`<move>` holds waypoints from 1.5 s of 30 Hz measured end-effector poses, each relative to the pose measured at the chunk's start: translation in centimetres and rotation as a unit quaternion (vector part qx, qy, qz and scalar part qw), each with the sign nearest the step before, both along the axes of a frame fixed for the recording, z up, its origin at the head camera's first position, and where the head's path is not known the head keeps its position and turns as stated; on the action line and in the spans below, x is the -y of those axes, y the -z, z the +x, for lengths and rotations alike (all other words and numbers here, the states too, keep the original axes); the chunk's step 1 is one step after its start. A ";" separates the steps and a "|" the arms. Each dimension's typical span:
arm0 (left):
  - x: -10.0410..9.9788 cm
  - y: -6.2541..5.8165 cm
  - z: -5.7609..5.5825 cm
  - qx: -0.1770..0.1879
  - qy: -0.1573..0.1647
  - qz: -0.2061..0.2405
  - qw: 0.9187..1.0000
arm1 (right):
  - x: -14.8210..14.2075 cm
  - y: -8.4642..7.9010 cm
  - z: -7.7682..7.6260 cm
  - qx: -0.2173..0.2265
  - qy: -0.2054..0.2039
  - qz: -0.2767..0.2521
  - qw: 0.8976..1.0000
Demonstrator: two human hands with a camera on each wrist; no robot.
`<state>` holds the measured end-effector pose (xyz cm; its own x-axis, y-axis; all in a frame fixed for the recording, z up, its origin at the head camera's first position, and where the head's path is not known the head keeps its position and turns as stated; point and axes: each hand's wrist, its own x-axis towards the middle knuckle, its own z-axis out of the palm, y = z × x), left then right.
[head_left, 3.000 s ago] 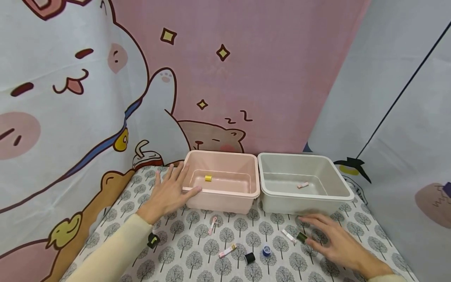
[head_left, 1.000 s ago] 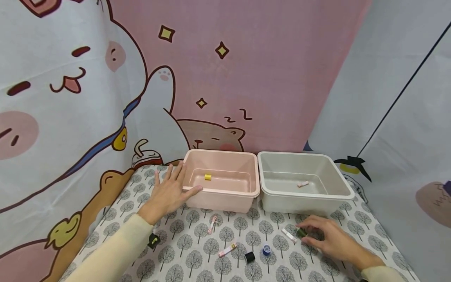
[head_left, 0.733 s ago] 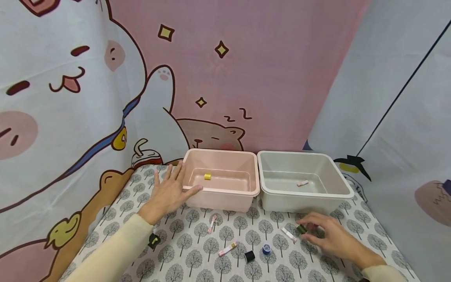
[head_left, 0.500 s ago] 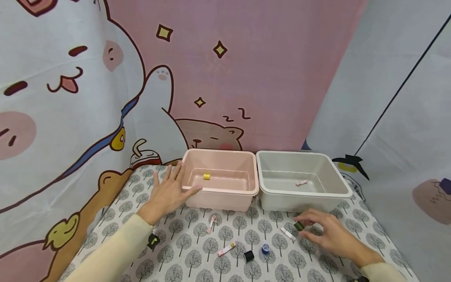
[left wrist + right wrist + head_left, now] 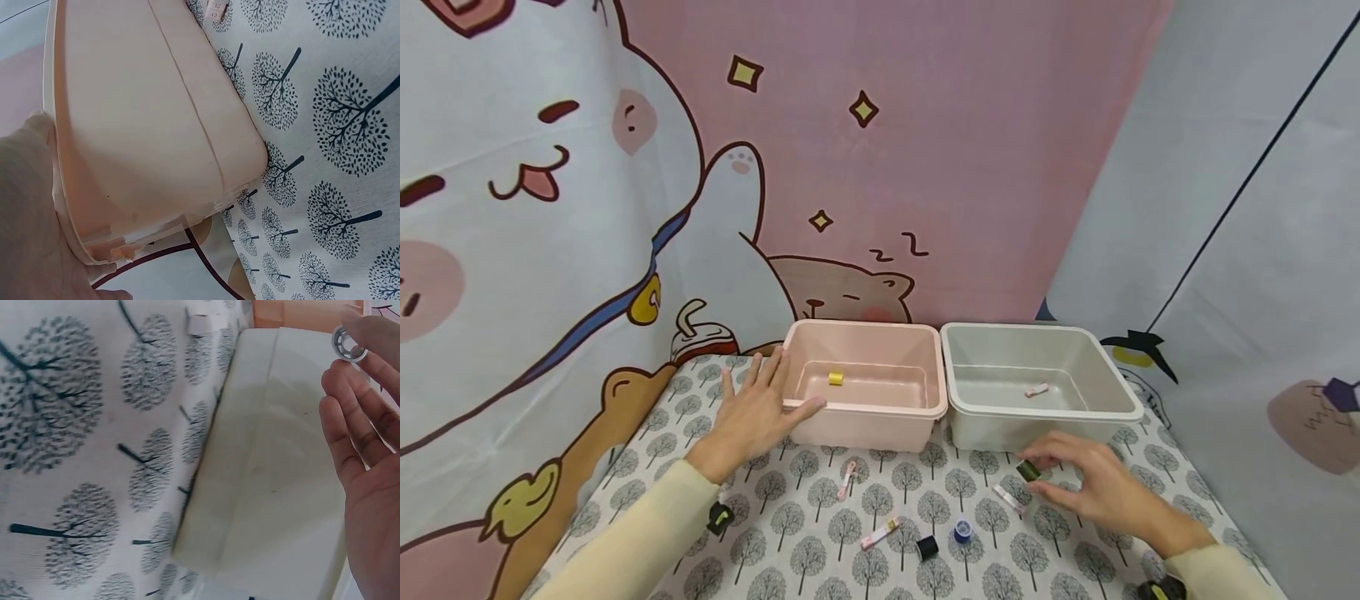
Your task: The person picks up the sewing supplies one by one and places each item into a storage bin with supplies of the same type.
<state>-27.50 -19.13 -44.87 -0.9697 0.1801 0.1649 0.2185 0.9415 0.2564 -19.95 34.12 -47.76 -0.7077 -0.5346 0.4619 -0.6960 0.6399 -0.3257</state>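
My right hand (image 5: 1093, 483) pinches a dark green thread spool (image 5: 1028, 471) between thumb and fingertips, raised off the cloth in front of the pale grey bin (image 5: 1037, 429). In the right wrist view the spool's white ring-shaped end (image 5: 349, 345) faces the camera. My left hand (image 5: 752, 417) rests on the left end of the pink bin (image 5: 865, 429), fingers spread and straight, thumb over the front rim. Inside the pink bin lies a yellow spool (image 5: 835, 378). The grey bin holds a small pinkish folded strip (image 5: 1037, 389), probably a tape measure.
On the tree-print cloth (image 5: 808, 554) lie a pink folded strip (image 5: 847, 481), a pink-and-yellow strip (image 5: 880, 533), a whitish strip (image 5: 1008, 500), a black spool (image 5: 927, 547) and a blue spool (image 5: 962, 531). A printed curtain (image 5: 970, 167) hangs behind the bins.
My right hand, first hovering by the green spool with loose fingers, has taken hold of it and lifted it off the cloth, slightly up and left. My left hand stays at the pink bin.
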 end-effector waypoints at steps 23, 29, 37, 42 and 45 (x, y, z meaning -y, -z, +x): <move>0.3 0.2 0.1 -0.011 0.001 -0.002 1.000 | 4.1 -5.6 -2.9 -0.031 -0.075 -0.014 0.997; 0.3 0.4 0.2 -0.006 0.000 -0.002 1.000 | 5.1 -6.9 -4.4 -0.035 -0.083 -0.016 0.996; 0.1 0.4 0.0 -0.007 0.002 -0.004 1.000 | 6.1 -8.6 -6.8 -0.040 -0.079 -0.021 0.996; 0.1 0.3 0.0 -0.006 0.001 -0.002 1.000 | 7.0 -9.5 -8.3 -0.046 -0.086 -0.016 0.995; 0.1 0.3 0.0 -0.004 0.001 0.000 1.000 | 7.6 -10.2 -9.0 -0.041 -0.088 -0.016 0.995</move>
